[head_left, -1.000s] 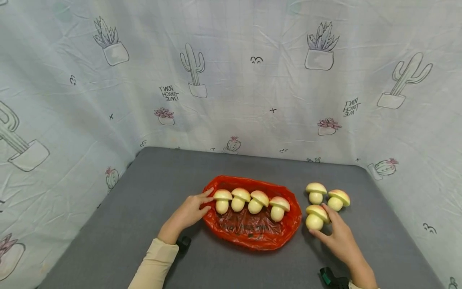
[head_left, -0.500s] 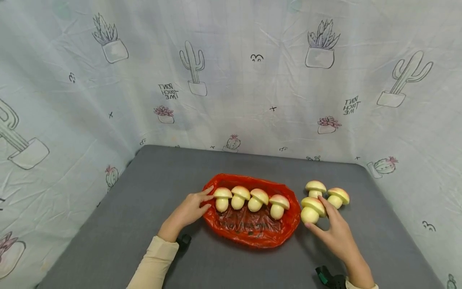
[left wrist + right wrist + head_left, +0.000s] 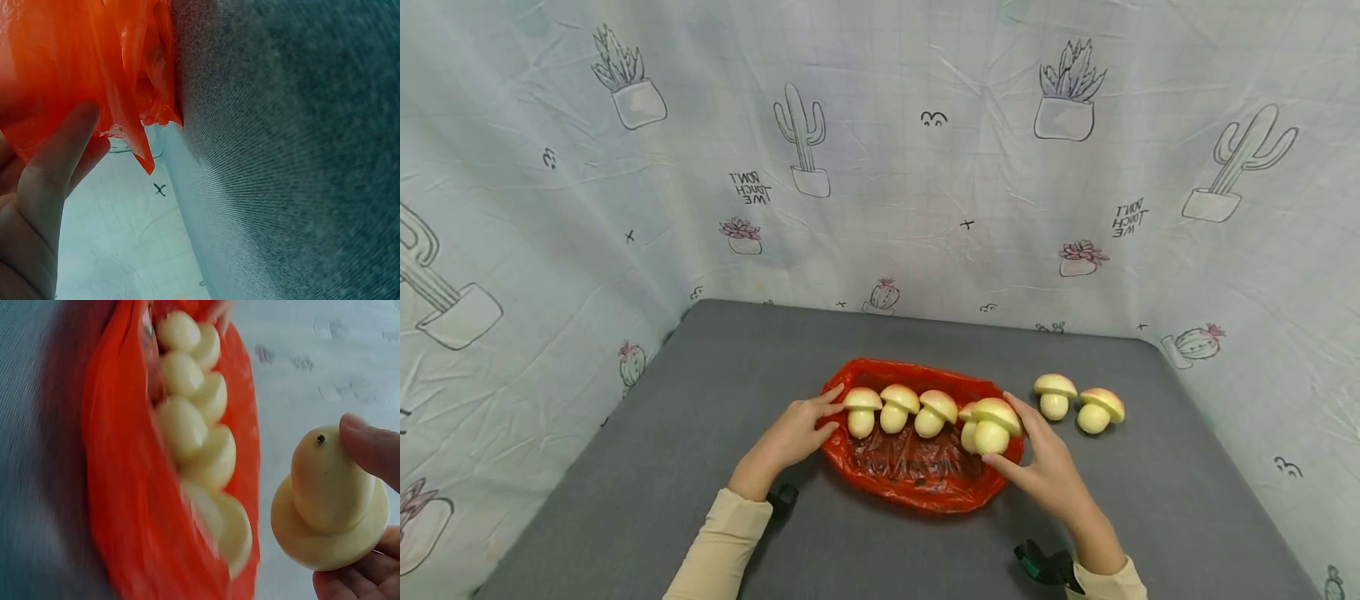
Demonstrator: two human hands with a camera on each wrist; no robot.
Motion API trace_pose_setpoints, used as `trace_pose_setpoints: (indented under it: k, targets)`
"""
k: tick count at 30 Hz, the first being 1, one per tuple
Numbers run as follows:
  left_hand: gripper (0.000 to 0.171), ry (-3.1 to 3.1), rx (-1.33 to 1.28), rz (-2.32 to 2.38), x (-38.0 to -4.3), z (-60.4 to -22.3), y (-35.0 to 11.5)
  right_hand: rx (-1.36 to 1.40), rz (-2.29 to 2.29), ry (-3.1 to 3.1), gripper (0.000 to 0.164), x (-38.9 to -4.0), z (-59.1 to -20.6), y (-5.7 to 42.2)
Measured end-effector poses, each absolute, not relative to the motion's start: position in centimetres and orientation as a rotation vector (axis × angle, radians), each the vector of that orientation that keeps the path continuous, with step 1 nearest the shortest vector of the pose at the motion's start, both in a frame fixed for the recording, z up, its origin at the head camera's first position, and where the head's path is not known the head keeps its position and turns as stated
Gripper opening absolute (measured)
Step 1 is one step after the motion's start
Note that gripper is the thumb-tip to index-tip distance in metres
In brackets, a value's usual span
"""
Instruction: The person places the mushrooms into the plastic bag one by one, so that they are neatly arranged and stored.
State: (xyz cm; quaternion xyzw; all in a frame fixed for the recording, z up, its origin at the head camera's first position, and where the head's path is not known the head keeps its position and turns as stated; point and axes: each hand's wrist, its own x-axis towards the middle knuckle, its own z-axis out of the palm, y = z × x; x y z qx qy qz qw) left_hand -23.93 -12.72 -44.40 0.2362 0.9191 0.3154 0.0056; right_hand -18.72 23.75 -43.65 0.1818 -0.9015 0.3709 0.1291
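Observation:
My right hand (image 3: 1045, 471) holds a pale yellow toy mushroom (image 3: 992, 435) between thumb and fingers, above the right end of an open red plastic bag (image 3: 917, 500). In the right wrist view the held mushroom (image 3: 331, 487) shows a dark spot on its stem end. Several like mushrooms (image 3: 895, 408) with reddish caps stand in a row inside the bag; the held one partly hides the rightmost. My left hand (image 3: 797, 433) grips the bag's left edge. In the left wrist view the thumb (image 3: 59, 153) lies against the red plastic (image 3: 69, 56), with fingers partly hidden behind it.
Two more toy mushrooms, one upright (image 3: 1055, 396) and one tilted (image 3: 1101, 410), are on the grey table (image 3: 700, 467) to the right of the bag. A white curtain (image 3: 880, 167) with cactus drawings hangs behind the table and at both sides.
My right hand has lifted a mushroom from the group on the right and carried it left over the bag. The left hand has stayed at the bag's edge.

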Motion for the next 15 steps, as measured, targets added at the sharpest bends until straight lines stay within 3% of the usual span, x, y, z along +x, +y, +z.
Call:
trace_pose_setpoints:
  k: [15]
  targets:
    - [0.038,2.885,0.708,0.972,-23.9,-44.3,-12.6,0.839,1.191,-2.591,0.087,-20.7,-45.1,17.0]
